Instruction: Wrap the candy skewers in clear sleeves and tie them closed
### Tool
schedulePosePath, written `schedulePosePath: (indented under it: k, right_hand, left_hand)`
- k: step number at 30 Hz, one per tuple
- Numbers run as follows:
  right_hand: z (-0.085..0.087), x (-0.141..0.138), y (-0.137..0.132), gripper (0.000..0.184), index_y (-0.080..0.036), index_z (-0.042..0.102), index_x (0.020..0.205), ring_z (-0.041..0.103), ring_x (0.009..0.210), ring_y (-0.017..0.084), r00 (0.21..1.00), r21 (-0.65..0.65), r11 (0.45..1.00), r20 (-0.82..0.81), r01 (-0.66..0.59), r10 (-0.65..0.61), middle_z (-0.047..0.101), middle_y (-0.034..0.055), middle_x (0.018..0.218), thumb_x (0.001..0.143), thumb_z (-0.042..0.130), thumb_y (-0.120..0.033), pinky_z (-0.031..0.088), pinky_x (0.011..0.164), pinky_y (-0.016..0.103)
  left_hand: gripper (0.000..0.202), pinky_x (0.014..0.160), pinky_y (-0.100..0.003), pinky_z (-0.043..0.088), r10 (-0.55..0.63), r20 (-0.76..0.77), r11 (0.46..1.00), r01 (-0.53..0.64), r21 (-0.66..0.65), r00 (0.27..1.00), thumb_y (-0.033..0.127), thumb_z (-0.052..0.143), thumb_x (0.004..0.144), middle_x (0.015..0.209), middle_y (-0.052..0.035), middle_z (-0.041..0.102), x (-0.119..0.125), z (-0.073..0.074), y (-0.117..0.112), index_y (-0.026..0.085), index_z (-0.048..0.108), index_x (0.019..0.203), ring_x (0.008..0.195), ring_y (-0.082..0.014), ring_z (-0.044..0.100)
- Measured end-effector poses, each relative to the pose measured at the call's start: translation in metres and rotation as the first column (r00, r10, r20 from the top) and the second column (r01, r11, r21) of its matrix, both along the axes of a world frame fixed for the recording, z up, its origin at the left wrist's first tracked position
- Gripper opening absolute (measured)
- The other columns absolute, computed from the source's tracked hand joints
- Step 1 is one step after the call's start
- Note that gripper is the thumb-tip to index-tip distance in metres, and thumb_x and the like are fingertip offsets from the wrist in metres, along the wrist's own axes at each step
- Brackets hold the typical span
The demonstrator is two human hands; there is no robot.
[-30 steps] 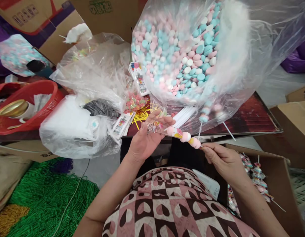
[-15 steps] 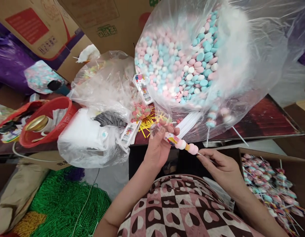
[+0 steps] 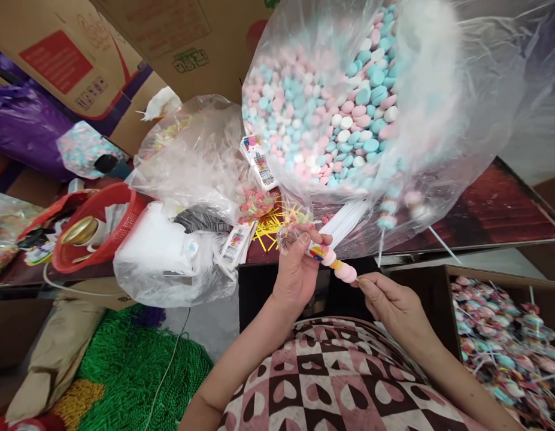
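Observation:
A marshmallow skewer (image 3: 346,273) slants between my hands in front of my body. Round pink pieces and a yellow piece show on it, beside a colourful printed label (image 3: 316,252). My left hand (image 3: 297,275) is closed around the label end, where crinkled clear plastic (image 3: 287,238) sticks out above the fingers. With thumb and forefinger, my right hand (image 3: 389,296) pinches the stick close under the lowest pink piece. Most of the stick is hidden by that hand.
A large clear bag of pink, white and blue candies (image 3: 349,120) fills the table's back. White sticks (image 3: 346,224), yellow twist ties (image 3: 268,227) and printed cards (image 3: 234,242) lie before it. A red basket (image 3: 136,221) stands left; a carton of wrapped skewers (image 3: 506,341) is at right.
The view has shifted slightly, so the surroundings sit differently. The skewer has turned a little in my hands, and less white shows among its pieces. Both hands keep their hold.

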State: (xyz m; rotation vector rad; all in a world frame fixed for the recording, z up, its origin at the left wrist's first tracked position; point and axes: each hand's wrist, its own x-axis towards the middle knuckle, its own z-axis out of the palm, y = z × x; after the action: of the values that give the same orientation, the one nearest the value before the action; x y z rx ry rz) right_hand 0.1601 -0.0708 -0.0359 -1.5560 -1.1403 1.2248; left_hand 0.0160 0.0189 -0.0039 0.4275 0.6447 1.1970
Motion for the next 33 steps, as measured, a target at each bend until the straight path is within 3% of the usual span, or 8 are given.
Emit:
schedulePosePath:
  k: [5,9,14,19,22,25,29,33]
  right_hand:
    - [0.008,-0.004,0.005,0.044,-0.018,0.062,0.081,0.026,0.040,0.008,0.969,-0.172,0.982,-0.243,-0.081,0.037,0.033,-0.0084,0.042,0.087,0.048,-0.059,0.017,0.041,0.023]
    - [0.010,-0.008,0.009,0.041,-0.016,0.064,0.089,0.025,0.041,0.007,0.927,-0.165,0.981,-0.373,-0.106,0.037,0.033,-0.0091,0.044,0.087,0.052,-0.056,0.017,0.042,0.022]
    - [0.007,-0.008,0.006,0.028,-0.019,0.069,0.087,0.043,0.056,0.011,0.987,-0.019,1.000,-0.159,0.004,-0.007,0.053,-0.0019,0.064,0.080,0.065,-0.046,0.034,0.051,0.022]
    - [0.001,-0.013,0.005,0.031,-0.019,0.071,0.094,0.038,0.048,0.010,0.982,-0.036,0.998,-0.185,0.042,-0.048,0.044,-0.0049,0.051,0.085,0.058,-0.046,0.031,0.045,0.023]
    - [-0.002,-0.016,0.007,0.036,-0.018,0.074,0.095,0.039,0.047,0.010,0.975,-0.075,0.996,-0.214,0.049,-0.064,0.045,-0.0039,0.051,0.082,0.060,-0.048,0.032,0.043,0.023]
    - [-0.005,-0.018,0.008,0.035,-0.018,0.076,0.094,0.042,0.048,0.011,0.981,-0.050,0.997,-0.179,0.062,-0.070,0.050,-0.0024,0.053,0.079,0.064,-0.047,0.034,0.043,0.024]
    - [-0.006,-0.020,0.011,0.029,-0.021,0.076,0.094,0.047,0.052,0.012,0.989,0.034,0.997,-0.134,0.071,-0.066,0.056,-0.0008,0.058,0.079,0.065,-0.043,0.039,0.046,0.024]
    - [-0.002,-0.021,0.011,0.027,-0.022,0.074,0.095,0.047,0.050,0.012,0.988,0.065,0.991,-0.109,0.120,-0.113,0.055,-0.0018,0.056,0.082,0.063,-0.043,0.040,0.046,0.024]
  left_hand:
    - [0.018,0.090,-0.032,0.046,-0.036,-0.070,0.998,0.039,0.049,0.997,0.030,0.071,0.078,0.069,0.0045,0.056,0.006,0.003,-0.003,0.021,0.060,0.090,0.082,-0.0150,0.065]
    - [0.016,0.091,-0.034,0.045,-0.014,-0.143,0.997,0.024,0.073,0.990,0.031,0.069,0.079,0.064,0.0054,0.052,0.008,0.006,0.000,0.022,0.060,0.089,0.076,-0.0142,0.064]
    - [0.018,0.087,-0.033,0.046,-0.027,-0.177,0.997,0.039,0.062,0.984,0.031,0.070,0.078,0.065,0.0050,0.053,0.009,0.007,0.003,0.021,0.059,0.089,0.078,-0.0157,0.065]
    - [0.021,0.079,-0.033,0.049,-0.151,-0.191,0.984,0.165,0.059,0.970,0.032,0.070,0.079,0.068,0.0031,0.059,0.006,0.003,-0.004,0.021,0.059,0.093,0.081,-0.0176,0.066]
    - [0.039,0.086,-0.036,0.047,-0.220,-0.198,0.968,0.240,0.081,0.955,0.038,0.076,0.073,0.088,-0.0022,0.068,-0.005,0.004,-0.002,0.023,0.059,0.104,0.095,-0.0210,0.065]
    - [0.049,0.092,-0.040,0.045,-0.167,-0.150,0.977,0.184,0.111,0.974,0.048,0.075,0.071,0.110,-0.0054,0.068,-0.015,0.008,0.005,0.027,0.058,0.112,0.103,-0.0225,0.064]
    - [0.030,0.095,-0.040,0.045,0.000,-0.148,0.989,0.022,0.145,0.989,0.041,0.073,0.074,0.082,0.0005,0.066,-0.018,0.010,0.012,0.024,0.063,0.096,0.091,-0.0192,0.066]
    - [0.024,0.090,-0.035,0.048,0.002,-0.187,0.992,0.021,0.121,0.982,0.039,0.070,0.078,0.067,0.0030,0.056,-0.013,0.006,0.010,0.019,0.058,0.071,0.079,-0.0159,0.065]
